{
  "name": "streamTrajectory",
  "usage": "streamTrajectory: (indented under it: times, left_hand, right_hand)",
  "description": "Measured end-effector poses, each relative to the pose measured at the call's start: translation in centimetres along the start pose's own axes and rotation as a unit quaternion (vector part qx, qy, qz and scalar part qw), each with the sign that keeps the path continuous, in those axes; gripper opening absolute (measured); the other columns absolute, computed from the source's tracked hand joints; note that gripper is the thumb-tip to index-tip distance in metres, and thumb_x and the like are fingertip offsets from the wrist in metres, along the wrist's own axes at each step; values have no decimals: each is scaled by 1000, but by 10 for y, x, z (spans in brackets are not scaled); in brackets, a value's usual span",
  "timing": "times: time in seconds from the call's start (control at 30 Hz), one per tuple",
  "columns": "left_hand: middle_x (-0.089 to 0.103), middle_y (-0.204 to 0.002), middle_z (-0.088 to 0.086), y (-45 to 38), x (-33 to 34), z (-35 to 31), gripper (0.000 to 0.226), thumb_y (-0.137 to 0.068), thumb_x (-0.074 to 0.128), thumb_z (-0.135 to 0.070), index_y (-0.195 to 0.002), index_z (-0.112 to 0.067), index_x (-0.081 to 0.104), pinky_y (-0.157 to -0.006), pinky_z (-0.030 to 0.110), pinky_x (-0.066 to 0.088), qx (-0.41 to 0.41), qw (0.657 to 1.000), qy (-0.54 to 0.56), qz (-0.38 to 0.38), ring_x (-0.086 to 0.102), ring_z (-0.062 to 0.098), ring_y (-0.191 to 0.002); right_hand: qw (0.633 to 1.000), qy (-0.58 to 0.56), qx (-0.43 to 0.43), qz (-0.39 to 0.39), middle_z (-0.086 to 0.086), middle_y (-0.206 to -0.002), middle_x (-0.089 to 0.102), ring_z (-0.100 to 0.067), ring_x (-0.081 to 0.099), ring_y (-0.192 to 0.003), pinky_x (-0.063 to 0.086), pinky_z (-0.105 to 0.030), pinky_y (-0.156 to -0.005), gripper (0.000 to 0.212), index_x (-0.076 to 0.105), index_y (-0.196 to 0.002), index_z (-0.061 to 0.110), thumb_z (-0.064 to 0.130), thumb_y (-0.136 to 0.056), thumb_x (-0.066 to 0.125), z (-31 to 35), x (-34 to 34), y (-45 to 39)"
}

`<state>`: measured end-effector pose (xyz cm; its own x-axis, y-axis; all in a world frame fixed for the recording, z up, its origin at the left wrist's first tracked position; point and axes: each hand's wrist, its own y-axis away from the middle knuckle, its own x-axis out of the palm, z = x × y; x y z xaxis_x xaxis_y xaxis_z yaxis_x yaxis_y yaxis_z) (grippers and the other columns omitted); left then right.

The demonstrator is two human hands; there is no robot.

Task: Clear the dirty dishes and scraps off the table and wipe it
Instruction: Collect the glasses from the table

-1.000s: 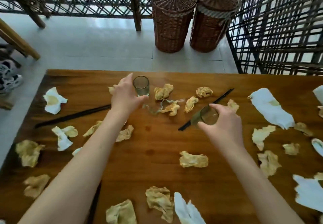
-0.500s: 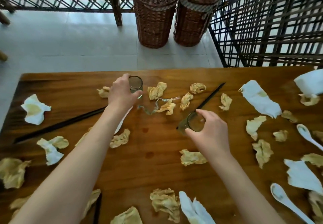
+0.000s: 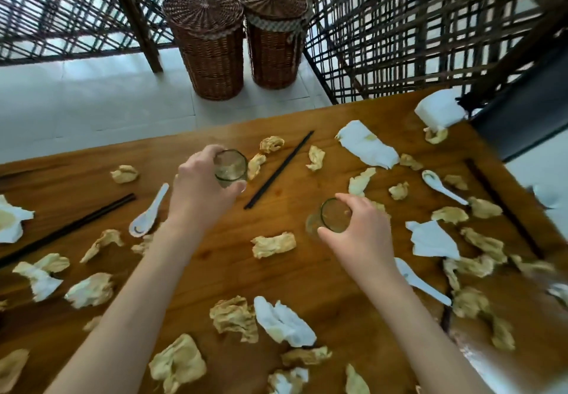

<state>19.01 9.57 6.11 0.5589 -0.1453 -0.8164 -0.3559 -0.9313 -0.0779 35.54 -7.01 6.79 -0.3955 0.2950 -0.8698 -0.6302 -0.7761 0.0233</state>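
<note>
The wooden table [image 3: 307, 277], cut off at the left, right and near edges, is littered with crumpled napkins, spoons and chopsticks. The left hand [image 3: 199, 191] grasps a small glass [image 3: 230, 168] above the far middle. The right hand [image 3: 362, 234] grasps a tilted glass [image 3: 333, 215] right of centre, its base blurred.
</note>
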Motion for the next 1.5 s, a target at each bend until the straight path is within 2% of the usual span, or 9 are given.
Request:
streamTrajectory:
  times: [0.2,0.47,0.63,0.77,0.93,1.07,1.17,1.23,1.5]
  left_hand:
    - [63,-111,2,61,48,-122,65,-63,84,-34,-120,-21,56,-82,29,45,51,996,36,67,56,21,-99]
    - [64,-105,-2,163,150,-291,62,-64,84,-33,-119,-24,58,-74,22,40,106,988,56,100,59,19,-97]
    - [62,-108,-3,207,219,-393,59,-66,82,-33,-119,-23,56,-76,25,38,126,984,65,112,55,20,-101]
    - [58,-97,-9,235,266,-460,52,-67,81,-34,-113,-27,57,-69,20,35,137,979,83,129,51,13,-90]
    - [61,-97,-10,235,321,-523,51,-65,82,-32,-110,-26,59,-65,10,33,152,975,96,133,52,8,-87]
    - [60,-94,-8,221,371,-570,51,-65,82,-29,-110,-23,59,-68,19,40,141,977,102,121,53,11,-84]
    - [65,-101,0,208,410,-602,54,-67,82,-29,-115,-20,58,-82,35,50,116,979,102,129,59,19,-91]
    - [65,-103,1,200,436,-623,57,-67,82,-29,-117,-18,57,-84,38,51,114,979,102,133,60,20,-92]
    - [66,-104,3,191,529,-660,58,-64,83,-25,-116,-17,59,-82,29,45,41,986,89,131,61,22,-95]
  right_hand:
    - [998,-8,51,-28,4,-129,56,-13,49,-118,40,-21,-92,63,53,-129,21,35,-73,78,-88,-79,36]
    - [994,-1,103,-31,3,-127,55,-14,50,-116,36,-24,-99,63,54,-127,21,33,-70,78,-266,-207,78]
    - [991,-8,126,-53,-1,-116,61,-20,55,-107,40,-26,-89,56,59,-119,18,27,-67,76,-375,-271,93]
    - [987,-22,146,-67,-2,-111,62,-18,57,-98,43,-25,-81,56,60,-118,17,22,-65,77,-451,-309,96]
    - [984,-36,159,-66,-3,-114,62,-19,58,-98,38,-19,-79,57,60,-118,15,16,-64,76,-532,-337,71]
    - [988,-11,147,-48,-1,-114,62,-17,57,-102,36,-19,-82,57,60,-120,16,21,-66,77,-584,-356,34]
    - [988,-3,153,-36,-1,-112,63,-18,57,-101,38,-21,-83,55,61,-120,17,22,-67,76,-622,-371,1]
    - [987,0,154,-44,-2,-111,63,-20,58,-97,40,-24,-83,55,61,-119,18,23,-67,76,-646,-380,-23]
    - [993,-19,115,7,-4,-103,63,-20,58,-90,43,-27,-80,44,62,-111,15,21,-70,75,-729,-372,-95]
